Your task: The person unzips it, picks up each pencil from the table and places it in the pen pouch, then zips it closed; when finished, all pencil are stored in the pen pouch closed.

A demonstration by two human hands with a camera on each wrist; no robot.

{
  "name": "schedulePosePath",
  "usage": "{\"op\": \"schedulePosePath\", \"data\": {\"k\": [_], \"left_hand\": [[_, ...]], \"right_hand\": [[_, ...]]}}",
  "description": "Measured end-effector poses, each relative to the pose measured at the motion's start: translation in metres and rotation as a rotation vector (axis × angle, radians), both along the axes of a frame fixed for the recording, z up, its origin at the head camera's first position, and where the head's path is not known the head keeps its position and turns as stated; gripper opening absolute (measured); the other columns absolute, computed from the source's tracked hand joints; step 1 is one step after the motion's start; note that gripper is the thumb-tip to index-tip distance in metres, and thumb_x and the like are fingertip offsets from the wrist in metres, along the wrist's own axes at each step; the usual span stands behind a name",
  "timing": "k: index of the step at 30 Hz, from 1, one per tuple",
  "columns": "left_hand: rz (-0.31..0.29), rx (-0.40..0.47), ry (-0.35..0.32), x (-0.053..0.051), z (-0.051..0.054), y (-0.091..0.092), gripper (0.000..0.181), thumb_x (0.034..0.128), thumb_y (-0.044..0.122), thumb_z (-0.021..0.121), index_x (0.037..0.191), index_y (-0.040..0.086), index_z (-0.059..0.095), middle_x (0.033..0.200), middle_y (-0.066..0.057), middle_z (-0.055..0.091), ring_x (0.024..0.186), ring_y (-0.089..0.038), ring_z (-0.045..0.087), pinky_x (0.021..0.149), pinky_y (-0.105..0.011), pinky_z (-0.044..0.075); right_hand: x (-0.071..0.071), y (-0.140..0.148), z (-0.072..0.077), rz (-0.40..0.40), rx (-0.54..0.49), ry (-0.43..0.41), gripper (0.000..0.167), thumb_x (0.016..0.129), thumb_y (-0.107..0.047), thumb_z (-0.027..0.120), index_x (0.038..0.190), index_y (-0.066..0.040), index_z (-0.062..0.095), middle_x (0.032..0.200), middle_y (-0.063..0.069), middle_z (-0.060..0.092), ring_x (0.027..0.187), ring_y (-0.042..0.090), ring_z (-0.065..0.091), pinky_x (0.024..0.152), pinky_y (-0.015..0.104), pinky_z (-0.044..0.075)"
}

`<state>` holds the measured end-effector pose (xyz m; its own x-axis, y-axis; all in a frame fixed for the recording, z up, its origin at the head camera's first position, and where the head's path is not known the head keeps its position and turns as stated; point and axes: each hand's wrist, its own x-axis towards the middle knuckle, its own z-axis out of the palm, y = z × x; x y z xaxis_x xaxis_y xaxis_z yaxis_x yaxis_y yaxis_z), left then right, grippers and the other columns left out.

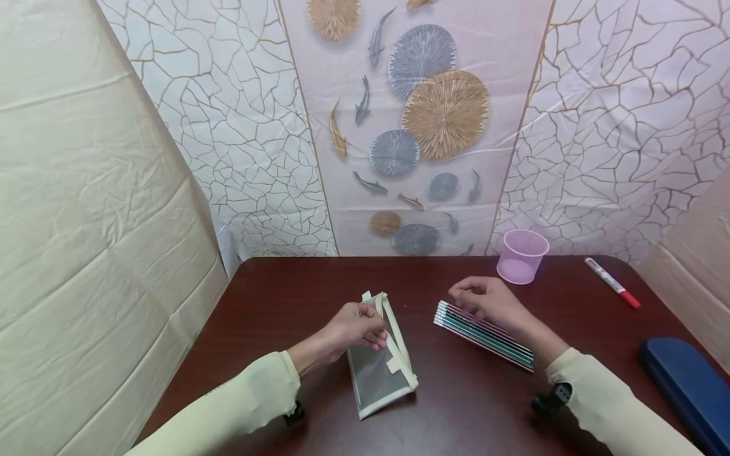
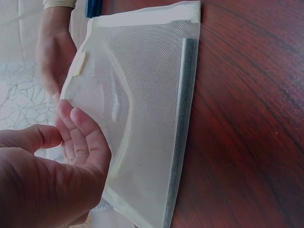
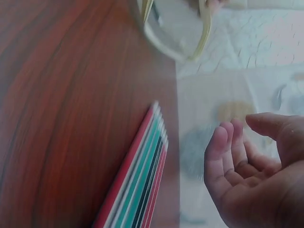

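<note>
head view: the left hand pinches the pouch near the table's middle; the right hand, loosely curved and empty, hangs over the pencils, room between, the cup by the far edge. left wrist: the soft pouch could sag if the pinch slips. right wrist: a bump might scatter the pencils.

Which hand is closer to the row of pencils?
The right hand, hovering by the white-tipped pencils. The left hand is off to their left, pinching the mesh pouch.
</note>
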<state>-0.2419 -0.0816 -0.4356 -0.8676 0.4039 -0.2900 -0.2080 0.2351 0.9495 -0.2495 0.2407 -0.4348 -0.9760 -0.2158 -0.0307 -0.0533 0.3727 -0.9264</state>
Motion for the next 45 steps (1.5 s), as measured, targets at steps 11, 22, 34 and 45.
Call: {"op": "schedulePosePath", "data": {"k": [11,22,34,45], "left_hand": [[-0.015,-0.010,-0.004,0.001,0.002,0.001,0.005,0.0958,0.003,0.061,0.098,0.001,0.064,0.078,-0.005,0.073,0.069,-0.011,0.074,0.069,-0.027,0.064],[-0.018,-0.006,-0.006,0.001,0.000,0.001,0.005,0.0947,0.003,0.060,0.097,0.001,0.064,0.078,-0.005,0.072,0.068,-0.012,0.073,0.068,-0.027,0.064],[-0.034,-0.005,0.003,0.000,-0.002,0.001,0.006,0.0961,0.004,0.060,0.098,0.000,0.064,0.079,-0.005,0.072,0.069,-0.011,0.073,0.068,-0.027,0.064],[-0.031,-0.001,-0.018,0.001,-0.001,0.002,0.004,0.0966,0.003,0.060,0.098,0.001,0.063,0.078,-0.004,0.072,0.067,-0.010,0.073,0.066,-0.025,0.063]], "right_hand": [[-0.015,0.061,-0.022,0.140,0.212,0.028,0.033,0.100,-0.011,0.071,0.128,0.005,0.067,0.100,0.022,0.072,0.077,0.022,0.065,0.059,0.038,0.062],[-0.032,0.093,-0.041,0.330,0.198,-0.022,0.034,0.098,-0.015,0.074,0.130,-0.005,0.070,0.096,0.015,0.071,0.078,0.018,0.063,0.056,0.035,0.058],[-0.032,0.088,-0.041,0.356,0.217,0.011,0.029,0.096,-0.011,0.076,0.124,-0.007,0.073,0.086,0.017,0.063,0.072,0.013,0.060,0.052,0.033,0.055],[-0.026,0.072,-0.026,0.288,0.385,-0.003,0.030,0.091,-0.003,0.074,0.120,-0.011,0.070,0.087,0.011,0.067,0.070,0.019,0.061,0.052,0.036,0.057]]}}
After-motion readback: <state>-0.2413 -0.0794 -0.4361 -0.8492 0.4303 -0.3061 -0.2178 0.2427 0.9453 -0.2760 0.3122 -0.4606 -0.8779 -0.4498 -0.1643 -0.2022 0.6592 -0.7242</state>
